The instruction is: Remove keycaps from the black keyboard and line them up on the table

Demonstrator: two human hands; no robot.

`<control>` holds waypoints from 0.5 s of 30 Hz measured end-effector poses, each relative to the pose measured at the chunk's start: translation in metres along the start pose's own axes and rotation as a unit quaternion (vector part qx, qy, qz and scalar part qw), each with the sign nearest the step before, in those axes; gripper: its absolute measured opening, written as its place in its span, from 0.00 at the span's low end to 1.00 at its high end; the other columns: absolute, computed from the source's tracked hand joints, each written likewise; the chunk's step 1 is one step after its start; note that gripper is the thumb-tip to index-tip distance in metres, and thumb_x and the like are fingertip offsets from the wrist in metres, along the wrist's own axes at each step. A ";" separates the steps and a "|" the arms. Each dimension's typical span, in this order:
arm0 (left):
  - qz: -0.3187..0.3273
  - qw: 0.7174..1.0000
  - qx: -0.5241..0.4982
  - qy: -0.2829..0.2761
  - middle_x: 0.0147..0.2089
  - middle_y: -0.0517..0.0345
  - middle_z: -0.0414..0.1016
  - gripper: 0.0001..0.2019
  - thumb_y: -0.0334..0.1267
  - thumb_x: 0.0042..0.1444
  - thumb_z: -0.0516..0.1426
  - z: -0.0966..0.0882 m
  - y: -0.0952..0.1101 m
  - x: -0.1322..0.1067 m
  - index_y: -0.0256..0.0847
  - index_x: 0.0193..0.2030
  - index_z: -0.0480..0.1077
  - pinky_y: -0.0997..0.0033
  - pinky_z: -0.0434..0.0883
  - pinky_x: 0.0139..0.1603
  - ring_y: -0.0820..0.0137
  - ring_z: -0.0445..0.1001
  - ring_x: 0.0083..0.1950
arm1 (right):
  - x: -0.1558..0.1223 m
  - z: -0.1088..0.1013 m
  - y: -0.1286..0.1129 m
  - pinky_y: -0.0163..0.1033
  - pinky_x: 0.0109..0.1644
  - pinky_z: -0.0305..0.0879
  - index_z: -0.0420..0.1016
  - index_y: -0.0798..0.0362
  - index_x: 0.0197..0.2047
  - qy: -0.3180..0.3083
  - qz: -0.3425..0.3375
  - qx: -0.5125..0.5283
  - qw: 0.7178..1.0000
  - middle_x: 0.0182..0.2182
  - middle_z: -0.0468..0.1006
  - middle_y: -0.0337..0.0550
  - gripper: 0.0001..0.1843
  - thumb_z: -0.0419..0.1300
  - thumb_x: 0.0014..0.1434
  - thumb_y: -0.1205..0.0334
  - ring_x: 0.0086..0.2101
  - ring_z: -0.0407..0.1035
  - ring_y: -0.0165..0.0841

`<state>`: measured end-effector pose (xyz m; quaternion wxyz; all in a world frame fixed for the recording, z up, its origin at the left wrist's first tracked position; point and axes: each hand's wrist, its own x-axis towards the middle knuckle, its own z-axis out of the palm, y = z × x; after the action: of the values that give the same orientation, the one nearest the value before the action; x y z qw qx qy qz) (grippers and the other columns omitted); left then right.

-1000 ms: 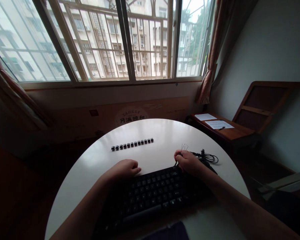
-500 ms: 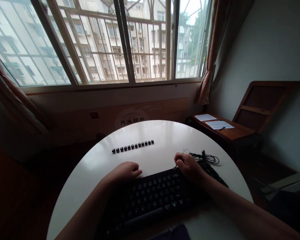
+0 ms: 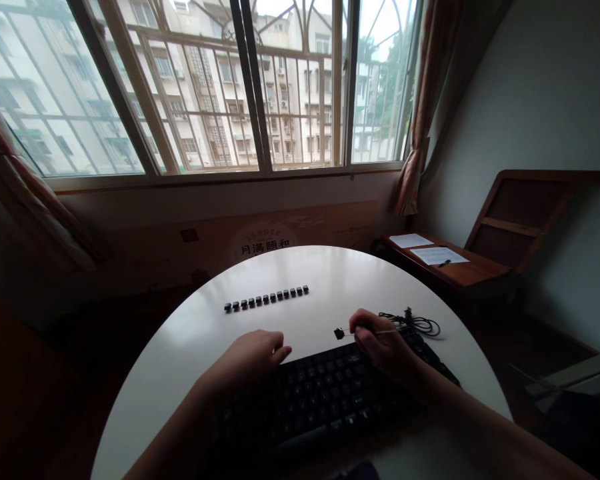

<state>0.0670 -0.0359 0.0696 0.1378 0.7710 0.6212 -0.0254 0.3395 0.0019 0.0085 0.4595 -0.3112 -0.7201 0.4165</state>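
Note:
A black keyboard (image 3: 325, 393) lies on a round white table (image 3: 330, 280) in front of me. My left hand (image 3: 253, 357) rests curled on the keyboard's far left corner, fingertips on the top edge. My right hand (image 3: 383, 340) is closed on a thin wire keycap puller (image 3: 360, 330), which points left and carries a small black keycap (image 3: 339, 333) at its tip, just above the keyboard's top row. Farther out on the table stands a straight row of several loose black keycaps (image 3: 267, 299).
The keyboard's coiled black cable (image 3: 415, 323) lies right of my right hand. A low wooden side table (image 3: 460, 270) with sheets of paper stands at the right, by a leaning wooden frame. A barred window and curtains fill the far wall.
My right hand has pulled a keycap off the top row with the puller and lifted it clear, the tool now pointing left. The view tilted slightly downward.

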 end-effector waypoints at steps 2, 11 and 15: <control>0.015 0.999 -0.024 0.045 0.35 0.54 0.74 0.19 0.53 0.64 0.45 -0.005 0.016 -0.010 0.42 0.34 0.67 0.69 0.60 0.32 0.63 0.70 0.35 | -0.007 0.002 -0.016 0.32 0.26 0.55 0.70 0.53 0.36 -0.038 -0.049 -0.014 0.998 0.22 0.64 0.34 0.08 0.51 0.63 0.63 0.23 0.57 0.26; 0.147 0.969 -0.144 0.134 0.37 0.55 0.71 0.16 0.51 0.66 0.42 0.009 0.057 -0.019 0.43 0.37 0.60 0.70 0.61 0.33 0.66 0.67 0.35 | -0.016 0.015 -0.035 0.33 0.28 0.56 0.70 0.53 0.40 -0.078 -0.273 -0.063 0.957 0.27 0.69 0.39 0.13 0.49 0.67 0.54 0.24 0.60 0.27; 0.176 0.963 -0.154 0.132 0.35 0.57 0.69 0.15 0.48 0.66 0.42 0.012 0.054 -0.013 0.42 0.34 0.58 0.71 0.59 0.32 0.68 0.66 0.33 | -0.007 0.011 -0.024 0.31 0.27 0.57 0.71 0.51 0.42 -0.089 -0.330 -0.083 0.936 0.29 0.70 0.39 0.17 0.46 0.70 0.52 0.24 0.62 0.26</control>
<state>0.1181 -0.0620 0.0706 0.1736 0.8342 0.4848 0.1973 0.3305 -0.0183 0.0249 0.4780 -0.0546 -0.8521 0.2061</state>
